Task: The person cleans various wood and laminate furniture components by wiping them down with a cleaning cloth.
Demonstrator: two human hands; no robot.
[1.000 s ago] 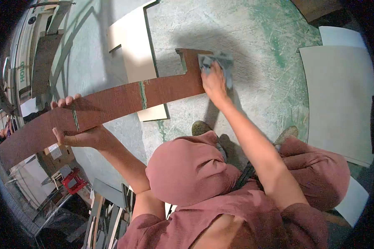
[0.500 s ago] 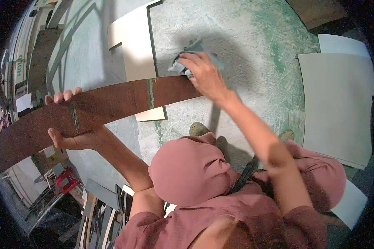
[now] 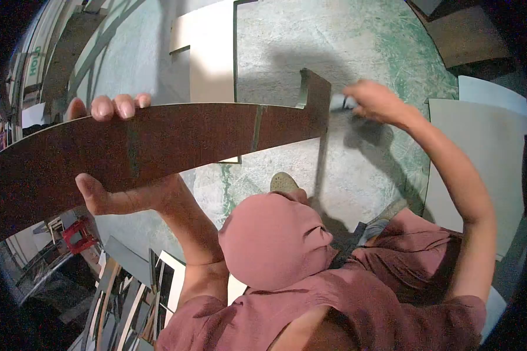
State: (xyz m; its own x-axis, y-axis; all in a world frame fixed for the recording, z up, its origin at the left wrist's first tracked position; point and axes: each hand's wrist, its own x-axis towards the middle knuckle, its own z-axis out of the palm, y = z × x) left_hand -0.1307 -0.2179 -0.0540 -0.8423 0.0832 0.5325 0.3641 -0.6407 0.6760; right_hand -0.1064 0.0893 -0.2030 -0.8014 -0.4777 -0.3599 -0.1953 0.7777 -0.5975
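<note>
A long dark-brown board (image 3: 199, 128) with greenish marks across it and a hooked right end stretches across the view from the left. My left hand (image 3: 120, 111) grips it, fingers over the far edge and thumb on the near edge. Just right of the hooked end is my right hand (image 3: 375, 100), blurred by motion, its fingers closed on a grey cloth (image 3: 341, 104). Only a small part of the cloth shows, close by the board's end.
A cream panel (image 3: 211, 58) with a dark edge lies on the worn green-grey floor (image 3: 263, 52) beyond the board. Large grey sheets (image 3: 474, 164) lie at the right. Offcut strips (image 3: 123, 304) are piled at the lower left near a red stool (image 3: 79, 234).
My right hand has moved right with the cloth, from the board's far edge to beyond its end. The hooked end now shows. The board and my left hand have shifted slightly right.
</note>
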